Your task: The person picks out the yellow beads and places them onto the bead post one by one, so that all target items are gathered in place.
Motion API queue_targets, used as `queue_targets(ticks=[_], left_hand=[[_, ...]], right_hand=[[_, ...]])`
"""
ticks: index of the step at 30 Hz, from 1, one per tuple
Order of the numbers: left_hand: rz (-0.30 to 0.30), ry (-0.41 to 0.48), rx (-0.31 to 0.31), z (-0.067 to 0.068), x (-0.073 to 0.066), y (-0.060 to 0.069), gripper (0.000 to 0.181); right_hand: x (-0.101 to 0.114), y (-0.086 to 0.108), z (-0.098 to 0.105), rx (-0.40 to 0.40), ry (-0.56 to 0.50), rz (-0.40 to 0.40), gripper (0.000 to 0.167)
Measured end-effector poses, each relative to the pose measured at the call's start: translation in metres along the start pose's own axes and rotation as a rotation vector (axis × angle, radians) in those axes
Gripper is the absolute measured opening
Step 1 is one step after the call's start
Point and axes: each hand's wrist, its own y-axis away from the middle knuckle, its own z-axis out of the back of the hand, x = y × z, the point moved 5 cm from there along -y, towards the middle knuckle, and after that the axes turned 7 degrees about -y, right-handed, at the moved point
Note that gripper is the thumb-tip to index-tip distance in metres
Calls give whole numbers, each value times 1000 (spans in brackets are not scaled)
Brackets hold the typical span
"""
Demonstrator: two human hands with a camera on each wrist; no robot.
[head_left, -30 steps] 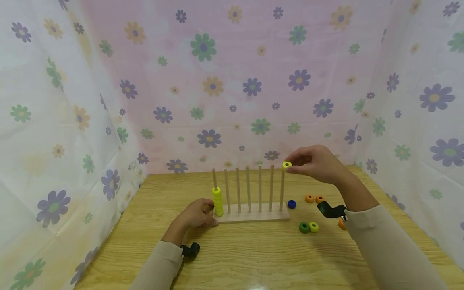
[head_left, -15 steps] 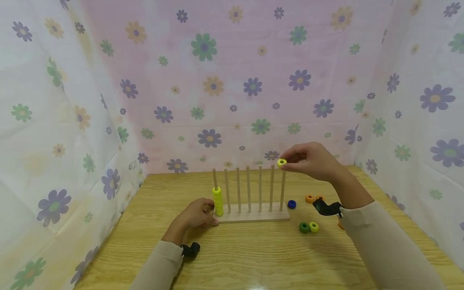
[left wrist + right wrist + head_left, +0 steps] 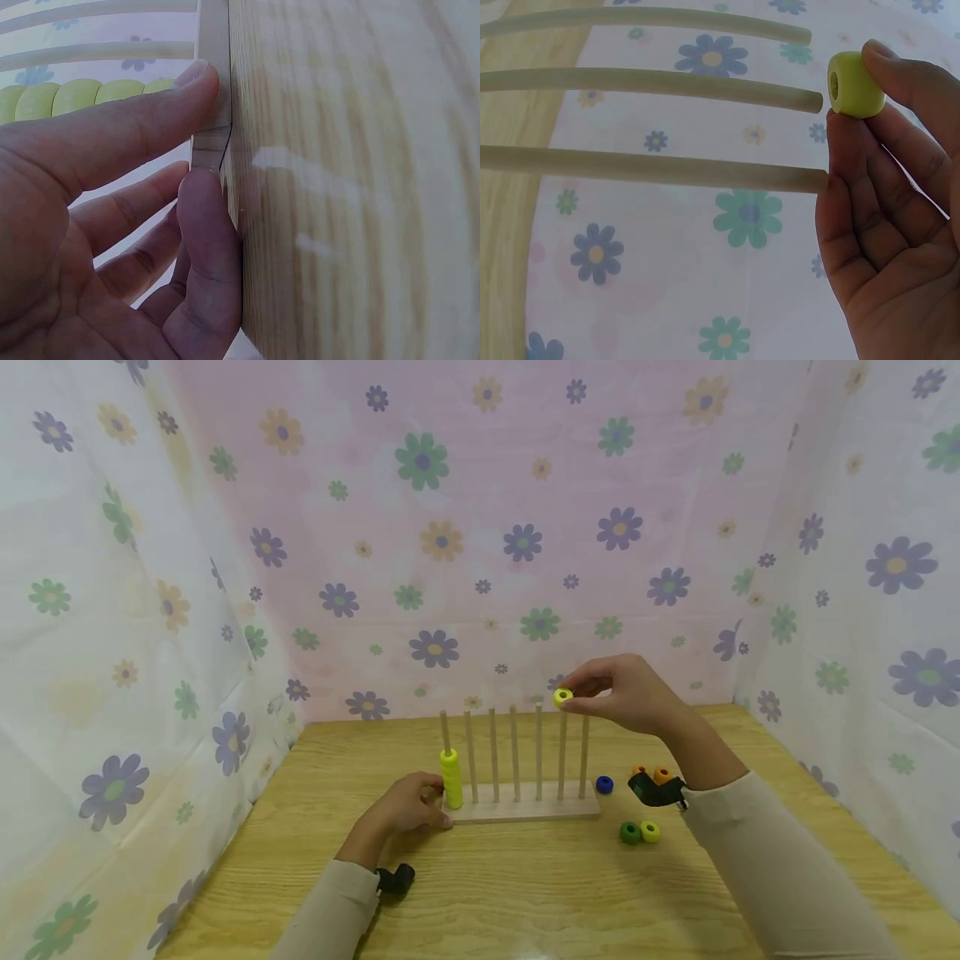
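Note:
Between thumb and fingertips, my right hand pinches a yellow bead at the tops of the right-hand pegs. The right wrist view has this bead just off the end of a peg, its hole facing the pegs. A wooden peg rack stands upright on the table, several yellow beads stacked on its leftmost peg. At that end, my left hand grips the base; in the left wrist view the thumb lies against the base and other fingers are round its end.
Right of the rack lie a blue bead, a green bead, a yellow bead and orange beads, partly hidden by the right wrist camera. Flowered cloth encloses the table at the back and sides.
My right hand has moved left with the yellow bead, from the rightmost peg's top to the neighbouring peg's top. The left hand has stayed at the base.

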Motion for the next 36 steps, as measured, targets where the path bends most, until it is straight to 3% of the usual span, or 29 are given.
queue_targets(ticks=[29, 36], left_hand=[[4, 2, 1, -2, 2, -1, 61], [2, 11, 6, -1, 1, -1, 61]], right_hand=[[21, -27, -39, 54, -25, 17, 25], [28, -34, -46, 49, -41, 51, 27]])
